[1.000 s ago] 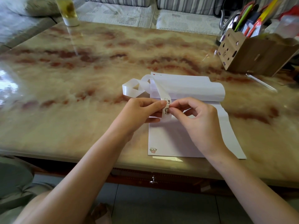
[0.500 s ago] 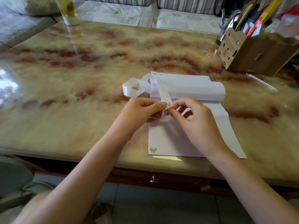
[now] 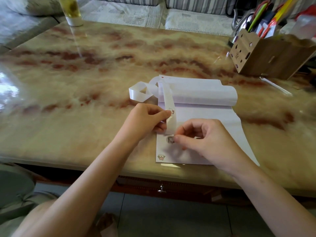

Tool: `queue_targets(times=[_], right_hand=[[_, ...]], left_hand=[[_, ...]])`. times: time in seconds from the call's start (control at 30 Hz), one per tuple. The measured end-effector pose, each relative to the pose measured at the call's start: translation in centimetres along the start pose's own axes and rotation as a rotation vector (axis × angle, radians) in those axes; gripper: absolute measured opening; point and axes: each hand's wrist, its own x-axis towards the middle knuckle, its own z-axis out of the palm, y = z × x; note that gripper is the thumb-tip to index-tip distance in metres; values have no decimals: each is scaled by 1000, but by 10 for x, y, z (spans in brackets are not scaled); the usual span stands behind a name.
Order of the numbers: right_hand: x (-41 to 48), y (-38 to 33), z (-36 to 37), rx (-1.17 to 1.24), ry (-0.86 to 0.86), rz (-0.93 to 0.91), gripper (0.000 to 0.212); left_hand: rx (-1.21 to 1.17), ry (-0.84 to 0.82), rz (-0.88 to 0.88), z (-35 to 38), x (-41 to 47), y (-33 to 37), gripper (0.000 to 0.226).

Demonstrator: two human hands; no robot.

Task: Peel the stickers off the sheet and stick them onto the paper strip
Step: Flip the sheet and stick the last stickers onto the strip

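Left hand (image 3: 147, 120) pinches glossy white curling strip (image 3: 168, 100), which carries one bear sticker (image 3: 171, 111). Right hand (image 3: 205, 139) pinches small blurred sticker (image 3: 171, 140) over white paper pad (image 3: 196, 117), near front edge of marbled table (image 3: 85, 82). Step: placing. Next move likely: lower it and press flat.

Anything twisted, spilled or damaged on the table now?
Nothing spilled or torn. The paper strip coils into a loose loop at its far end, left of the sheet, whose top leaf is rolled back. The right hand pinches a blurred sticker.
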Motion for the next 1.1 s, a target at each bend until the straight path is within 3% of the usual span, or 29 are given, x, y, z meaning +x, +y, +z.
queue_targets(times=[0.13, 0.43, 0.73, 1.1], right_hand=[[-6, 3, -1, 42, -90, 183, 6], [-6, 2, -3, -54, -83, 110, 4], [-5, 4, 1, 3, -117, 247, 3], [-6, 4, 7, -108, -82, 253, 7]], left_hand=[[2, -13, -14, 1, 2, -2, 20], [14, -32, -24, 0, 3, -3, 17], [37, -34, -20, 0, 3, -3, 18], [64, -34, -25, 0, 2, -2, 18]])
